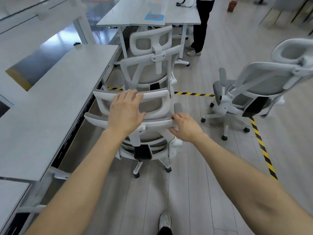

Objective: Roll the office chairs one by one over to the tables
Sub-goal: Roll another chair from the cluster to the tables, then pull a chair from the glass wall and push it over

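Note:
A white office chair with grey mesh (152, 106) stands right in front of me, its back toward me, beside the long grey table (55, 99) on my left. My left hand (126, 110) lies over its headrest with fingers spread and fairly straight. My right hand (185, 127) grips the right end of the backrest's top rail, fingers curled over it. A second like chair (149, 65) stands just ahead of the first. A third chair (257, 89) stands apart at the right, turned away.
A far table (145, 16) stands ahead with a blue sheet on it; a person in dark trousers (201, 26) stands by it. Yellow-black floor tape (262, 146) runs across the floor and down the right. My shoe (165, 219) shows at the bottom.

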`<state>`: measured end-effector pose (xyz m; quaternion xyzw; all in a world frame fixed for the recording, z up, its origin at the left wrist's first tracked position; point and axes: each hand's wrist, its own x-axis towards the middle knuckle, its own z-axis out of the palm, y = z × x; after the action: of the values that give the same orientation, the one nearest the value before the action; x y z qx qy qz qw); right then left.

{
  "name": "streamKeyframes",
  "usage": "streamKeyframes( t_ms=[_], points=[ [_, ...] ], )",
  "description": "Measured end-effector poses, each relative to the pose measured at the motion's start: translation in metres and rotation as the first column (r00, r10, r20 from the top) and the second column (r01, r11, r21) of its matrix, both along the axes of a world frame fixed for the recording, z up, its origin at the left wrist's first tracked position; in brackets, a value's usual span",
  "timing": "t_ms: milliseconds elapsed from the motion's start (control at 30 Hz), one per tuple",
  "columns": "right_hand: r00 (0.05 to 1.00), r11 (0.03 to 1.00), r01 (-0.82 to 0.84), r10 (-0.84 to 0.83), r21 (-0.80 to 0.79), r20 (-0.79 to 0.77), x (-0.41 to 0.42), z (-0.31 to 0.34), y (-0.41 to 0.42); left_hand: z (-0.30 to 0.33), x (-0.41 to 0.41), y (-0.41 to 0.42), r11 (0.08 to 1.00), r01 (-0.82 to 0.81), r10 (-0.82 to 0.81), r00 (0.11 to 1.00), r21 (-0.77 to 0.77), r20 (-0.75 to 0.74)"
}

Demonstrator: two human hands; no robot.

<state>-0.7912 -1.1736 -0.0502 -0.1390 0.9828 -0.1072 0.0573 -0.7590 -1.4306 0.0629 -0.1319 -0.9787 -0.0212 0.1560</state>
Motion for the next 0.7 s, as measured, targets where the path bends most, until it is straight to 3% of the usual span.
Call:
streamKeyframes(
  t_ms=[200,367,500,700],
  points=[
    [0.972,0.971,0.234,-0.232,0.042,-0.048,0.140,0.022,0.095,-0.005,0.070,0.120,0.923,0.278,-0.227,0.951,-0.265,0.210],
    [0.801,0.797,0.593,-0.598,0.114,0.016,0.377,0.022,0.221,-0.032,0.189,0.271,0.716,0.599,-0.510,0.800,-0.360,0.317],
    [0.506,0.509,0.845,-0.860,0.163,0.061,0.629,0.018,0.281,-0.051,0.356,0.402,0.454,0.812,-0.732,0.574,-0.366,0.367],
    [-0.111,-0.092,0.970,-0.991,0.223,0.074,1.011,0.032,0.254,-0.056,0.692,0.531,-0.049,0.944,-0.909,0.093,-0.325,0.407]
  ],
)
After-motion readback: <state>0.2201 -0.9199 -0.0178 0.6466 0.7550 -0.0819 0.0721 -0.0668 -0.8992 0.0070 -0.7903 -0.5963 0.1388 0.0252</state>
